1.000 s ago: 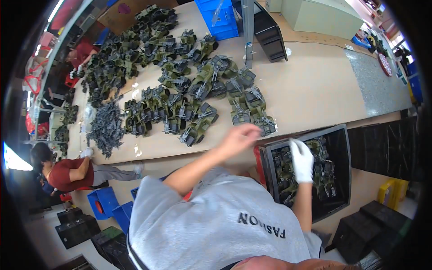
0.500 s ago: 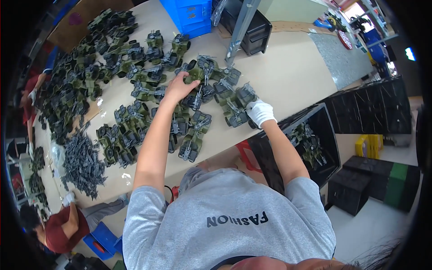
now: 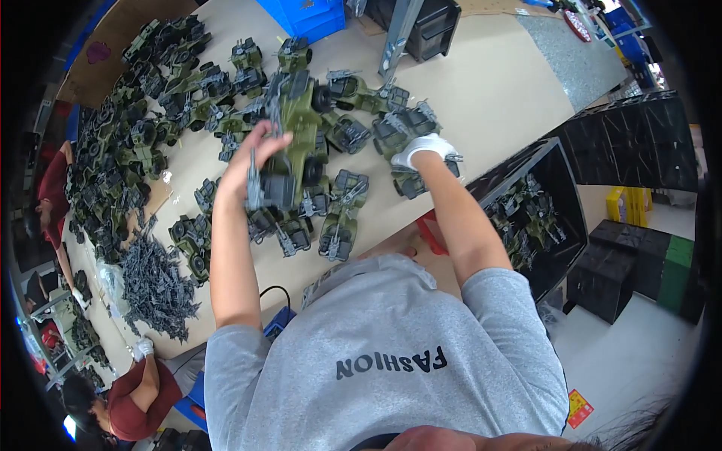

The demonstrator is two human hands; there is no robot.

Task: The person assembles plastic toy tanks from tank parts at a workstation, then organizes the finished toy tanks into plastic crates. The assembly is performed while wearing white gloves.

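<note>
My bare left hand (image 3: pixel 248 167) grips a green and grey toy military jeep (image 3: pixel 303 124), raised above the table and tilted on end. Its wheels and a grey gun part show beside my fingers. My right hand (image 3: pixel 427 149), in a white glove, is closed over a toy jeep (image 3: pixel 410 184) at the table's near right; most of its fingers are hidden behind the back of the hand. Just beyond the glove sits another toy jeep (image 3: pixel 406 124). More of the same jeeps (image 3: pixel 344 225) lie between and below my hands.
A black bin (image 3: pixel 577 214) with several jeeps stands off the table's right edge. At left are a big heap of jeeps (image 3: pixel 113 173) and a pile of grey gun parts (image 3: pixel 158 282). A metal post (image 3: pixel 397 41) and blue crate (image 3: pixel 308 22) stand at the back. Co-workers sit at left.
My left hand has lifted a jeep off the table and drawn it left, toward me. My right hand has shifted slightly up and stays over the jeeps at right.
</note>
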